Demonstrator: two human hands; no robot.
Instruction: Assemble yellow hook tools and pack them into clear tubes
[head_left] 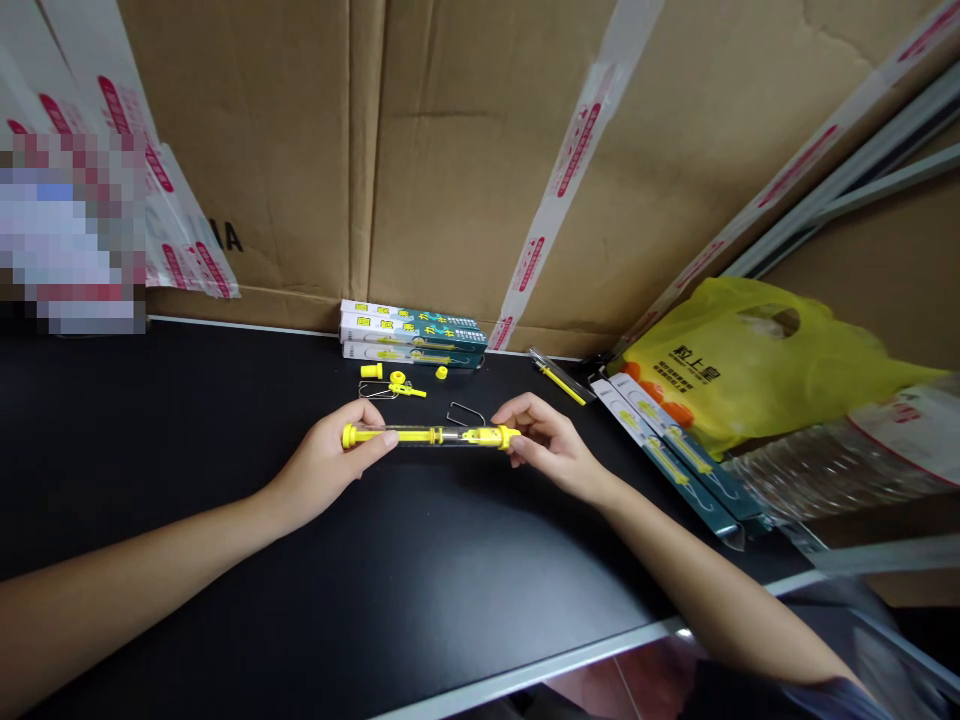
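A clear tubular spring scale (420, 436) with a yellow inner rod and yellow ends is held level above the black table. My left hand (334, 450) is closed round its left end, the thumb lying along the tube. At the other end, my right hand (551, 445) pinches the yellow cap (504, 438) between thumb and fingers. Just behind the tube lies a bent wire hook (466, 412). Farther left are a yellow plug (371, 371), a yellow ring-shaped piece (397, 378), a small yellow cap (442, 372), a yellow stem (409, 391) and another wire hook (375, 391).
Printed boxes (412, 335) are stacked against the cardboard wall (465, 180). A clear tube with a yellow rod (562, 382) lies at the back right. More boxes (667, 455), a yellow plastic bag (750, 350) and stacked clear plastic cups (795, 485) occupy the right side.
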